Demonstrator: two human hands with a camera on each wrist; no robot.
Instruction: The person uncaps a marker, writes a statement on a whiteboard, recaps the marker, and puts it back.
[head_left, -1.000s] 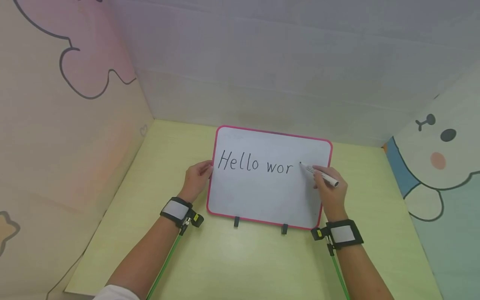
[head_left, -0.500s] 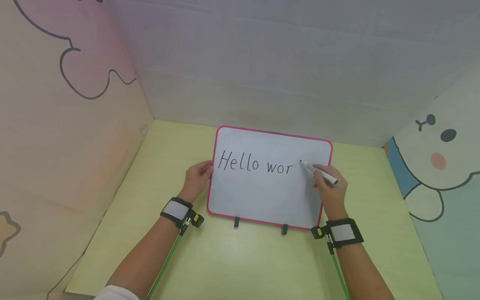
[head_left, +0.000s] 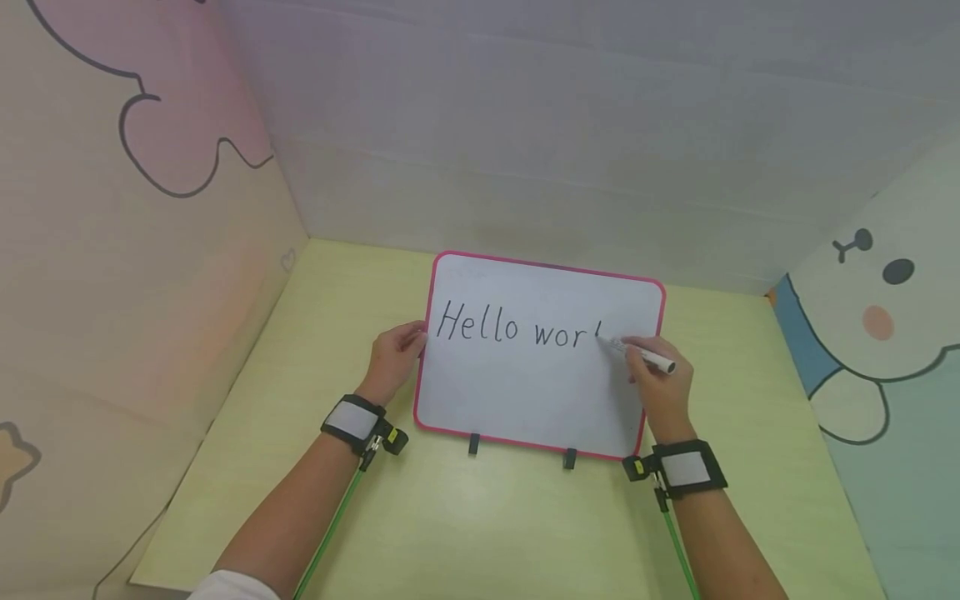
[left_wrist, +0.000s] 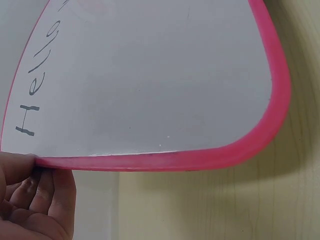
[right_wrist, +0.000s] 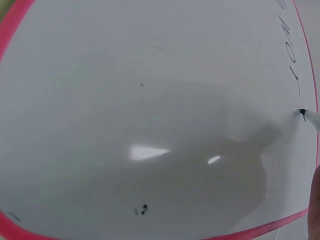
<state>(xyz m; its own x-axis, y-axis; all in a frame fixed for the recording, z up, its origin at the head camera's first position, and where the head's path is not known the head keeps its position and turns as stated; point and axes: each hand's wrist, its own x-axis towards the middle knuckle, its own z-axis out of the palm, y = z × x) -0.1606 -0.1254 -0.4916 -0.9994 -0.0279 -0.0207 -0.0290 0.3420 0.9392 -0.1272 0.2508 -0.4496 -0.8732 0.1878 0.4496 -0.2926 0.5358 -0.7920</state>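
A whiteboard (head_left: pixel 517 392) with a pink rim leans back on the table, bearing "Hello wor" in black and a short stroke after it. My left hand (head_left: pixel 392 360) pinches the board's left edge; in the left wrist view the thumb (left_wrist: pixel 17 167) lies on the front and the fingers (left_wrist: pixel 45 195) curl behind. With my right hand (head_left: pixel 663 383) I hold a white marker (head_left: pixel 654 358), its black tip touching the board at the new stroke. The right wrist view shows the marker's tip (right_wrist: pixel 303 112) on the surface, while most of that hand is out of frame.
Two small black feet (head_left: pixel 473 444) jut from the board's lower edge onto the pale yellow table (head_left: pixel 480 533). A grey-white back wall (head_left: pixel 525 167) rises behind the board. Printed side walls (head_left: pixel 112 292) flank the table. Each wrist wears a black strap with a camera (head_left: pixel 393 439).
The marker tip has moved down and slightly left, leaving a short black stroke after the "r". My right hand shifted slightly with it. The left hand and board have stayed put.
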